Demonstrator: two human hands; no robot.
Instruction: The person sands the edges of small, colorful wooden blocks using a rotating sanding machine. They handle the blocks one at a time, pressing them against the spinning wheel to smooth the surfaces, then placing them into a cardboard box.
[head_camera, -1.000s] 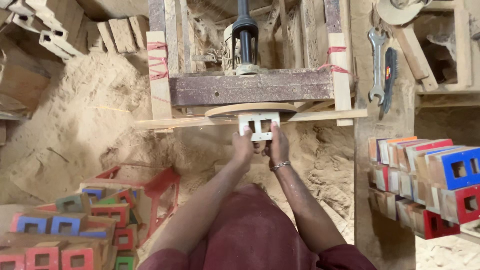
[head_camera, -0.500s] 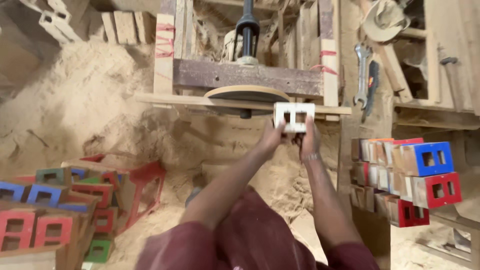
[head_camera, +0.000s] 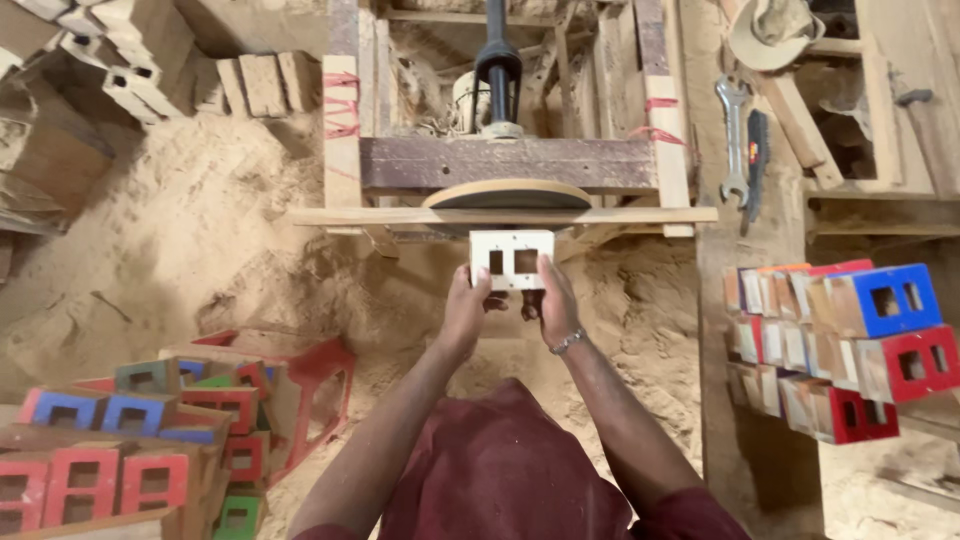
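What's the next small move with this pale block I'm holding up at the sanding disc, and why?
Probably ease the pale two-hole block up against the edge of the disc. The left hand and right hand grip its lower corners, and its top edge sits just under the wooden rail in front of the disc, seemingly not pressed against the disc.

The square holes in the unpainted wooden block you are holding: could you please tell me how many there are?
2, side by side in the pale block: one on the left, nearer the left hand, one on the right, above the right hand. Its other faces are hidden.
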